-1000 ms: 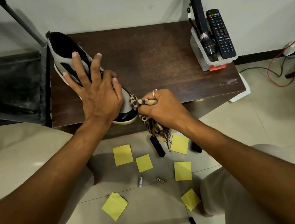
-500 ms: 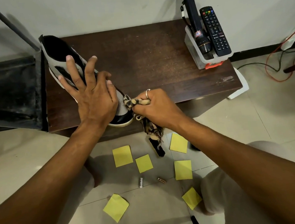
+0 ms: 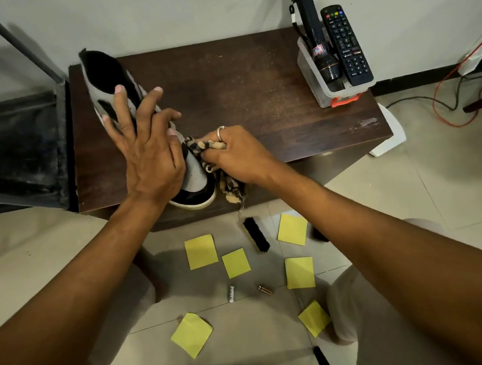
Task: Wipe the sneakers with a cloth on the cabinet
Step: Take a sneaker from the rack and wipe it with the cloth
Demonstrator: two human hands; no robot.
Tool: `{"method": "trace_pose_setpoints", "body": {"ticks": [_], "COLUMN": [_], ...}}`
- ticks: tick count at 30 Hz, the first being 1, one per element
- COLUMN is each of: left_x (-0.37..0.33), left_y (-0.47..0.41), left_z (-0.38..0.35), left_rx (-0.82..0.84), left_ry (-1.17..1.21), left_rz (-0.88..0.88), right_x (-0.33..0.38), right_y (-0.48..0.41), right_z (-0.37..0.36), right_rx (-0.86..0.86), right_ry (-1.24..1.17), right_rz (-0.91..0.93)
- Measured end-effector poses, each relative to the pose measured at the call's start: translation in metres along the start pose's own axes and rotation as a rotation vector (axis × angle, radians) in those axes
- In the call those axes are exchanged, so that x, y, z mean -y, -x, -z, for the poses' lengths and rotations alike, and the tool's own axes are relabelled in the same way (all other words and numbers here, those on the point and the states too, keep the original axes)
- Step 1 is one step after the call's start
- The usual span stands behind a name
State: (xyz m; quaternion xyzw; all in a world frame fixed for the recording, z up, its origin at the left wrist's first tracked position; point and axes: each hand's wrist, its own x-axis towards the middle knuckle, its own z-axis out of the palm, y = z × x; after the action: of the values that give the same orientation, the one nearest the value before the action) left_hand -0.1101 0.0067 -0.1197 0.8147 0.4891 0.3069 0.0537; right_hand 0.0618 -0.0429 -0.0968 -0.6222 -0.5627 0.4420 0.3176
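Sneaker (image 3: 195,175) lies on the cabinet (image 3: 253,91), its toe at the near edge below both hands and its heel out past the left fingertips. The left hand (image 3: 146,157) lies flat over the middle of the shoe, fingers straight and spread, pressing it down. Just right of it, the right hand (image 3: 237,158) is curled round a bunched checked cloth (image 3: 199,148) and holds it against the grey toe panel. The loose tail of the cloth hangs beneath that hand, over the cabinet's front edge.

The step in hand looks like rubbing the toe side. To do it well, the left hand should probably bear down firmly, since the toe sits right at the edge and a hard stroke could push the shoe off. Short strokes away from the holding hand seem safest, with the cloth turned to a clean fold and its tail gathered in. The part under the left palm will need that hand shifted toward the heel.
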Motion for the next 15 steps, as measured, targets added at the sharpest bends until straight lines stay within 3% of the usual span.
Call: {"method": "trace_pose_setpoints", "body": {"ticks": [7, 9, 11, 13, 15], "left_x": [0.012, 0.007, -0.007, -0.02, -0.024], "left_y": [-0.007, -0.009, -0.008, -0.002, 0.009], "left_z": [0.008, 0.018, 0.031, 0.043, 0.043], "left_rx": [0.095, 0.084, -0.02, -0.103, 0.004], "left_ry": [0.193, 0.245, 0.321, 0.392, 0.463], "left_rz": [-0.195, -0.195, -0.043, 0.252, 0.566], "right_x": [0.007, 0.008, 0.006, 0.002, -0.001], "right_y": [0.049, 0.049, 0.044, 0.035, 0.023], "right_z": [0.023, 0.032, 0.04, 0.043, 0.038], "right_rx": [0.281, 0.274, 0.142, -0.048, -0.193], "right_ry": [0.11, 0.131, 0.065, 0.007, -0.007], "right_rz": [-0.075, -0.073, -0.061, -0.036, 0.002]}}
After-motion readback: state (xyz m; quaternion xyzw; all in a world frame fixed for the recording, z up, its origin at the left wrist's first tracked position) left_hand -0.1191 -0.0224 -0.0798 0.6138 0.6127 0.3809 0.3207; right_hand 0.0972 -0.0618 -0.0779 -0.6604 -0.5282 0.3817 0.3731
